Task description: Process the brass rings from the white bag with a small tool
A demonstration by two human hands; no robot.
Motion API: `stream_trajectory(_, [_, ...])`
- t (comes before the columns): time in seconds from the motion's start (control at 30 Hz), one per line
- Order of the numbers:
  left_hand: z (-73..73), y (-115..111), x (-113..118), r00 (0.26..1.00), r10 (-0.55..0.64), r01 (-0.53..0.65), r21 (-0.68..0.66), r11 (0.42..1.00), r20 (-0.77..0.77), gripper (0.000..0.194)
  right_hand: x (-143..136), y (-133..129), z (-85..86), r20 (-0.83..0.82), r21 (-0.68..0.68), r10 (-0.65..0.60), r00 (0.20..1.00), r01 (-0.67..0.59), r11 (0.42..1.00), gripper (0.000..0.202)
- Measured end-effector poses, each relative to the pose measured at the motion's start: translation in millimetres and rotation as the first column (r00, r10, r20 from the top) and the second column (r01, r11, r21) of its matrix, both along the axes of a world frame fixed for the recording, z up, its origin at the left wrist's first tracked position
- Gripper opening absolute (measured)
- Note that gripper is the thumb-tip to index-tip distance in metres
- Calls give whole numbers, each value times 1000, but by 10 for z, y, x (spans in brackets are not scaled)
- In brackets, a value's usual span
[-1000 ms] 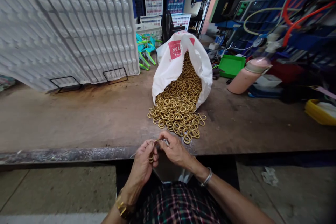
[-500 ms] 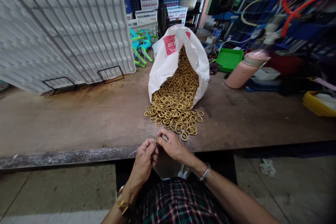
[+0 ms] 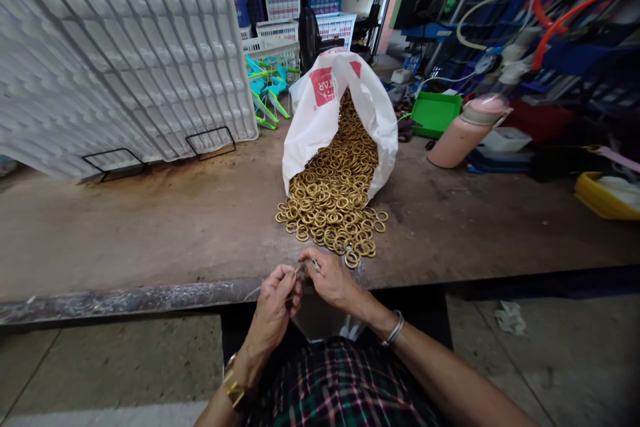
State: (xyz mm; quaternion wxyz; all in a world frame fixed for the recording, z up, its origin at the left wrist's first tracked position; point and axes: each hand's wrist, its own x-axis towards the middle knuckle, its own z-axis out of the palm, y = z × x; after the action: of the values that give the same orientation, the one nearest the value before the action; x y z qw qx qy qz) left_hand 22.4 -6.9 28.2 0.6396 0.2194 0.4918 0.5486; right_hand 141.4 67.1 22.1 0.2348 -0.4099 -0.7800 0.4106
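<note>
1. Head view: At the near edge of a worn workbench (image 3: 150,240), a person's left hand (image 3: 274,305) pinches a small brass-coloured piece (image 3: 299,268) between thumb and fingers, its form too small to make out.
2. Just to its right, the right hand (image 3: 331,281) is drawn in narrow, fingertips close to the piece; a silvery item (image 3: 315,265) shows at its fingers, though whether gripped or worn cannot be told.
3. Directly beyond both hands, brass-coloured rings (image 3: 327,217) spill toward them from a white bag (image 3: 307,140) lying with its mouth open; the nearest rings sit just past the right hand.
4. Beyond the hands to the left, ribbed white panels (image 3: 200,60) lean above black wire frames (image 3: 211,142), with turquoise-and-green pieces (image 3: 270,91) between panels and bag.
5. Beyond the hands to the right stand a green tray (image 3: 436,115) and a tilted-looking pink bottle (image 3: 457,139); a yellow tray (image 3: 597,199) lies farther right.
6. A gold-coloured watch (image 3: 233,383) circles the left wrist, a silvery bangle (image 3: 395,329) the right.
</note>
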Motion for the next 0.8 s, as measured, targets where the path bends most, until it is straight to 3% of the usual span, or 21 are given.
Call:
stream_trajectory(0.1, [-24,-3,-7,999,7,-7,11,1000,-43,26,14,-50,-1,217,117,88,972,-115,986,23])
stream_trajectory(0.2, [-49,-8,-14,995,18,-16,22,1000,-96,27,7,-94,14,352,144,113,929,-173,974,23])
stream_trajectory(0.63, [-39,-4,-39,925,35,-27,28,999,-378,33,-46,-108,82,515,113,162,842,-254,961,24])
stream_trajectory(0.8, [24,-83,-46,929,-6,21,35,999,-370,32,-96,-34,84,583,130,113,804,-229,965,27])
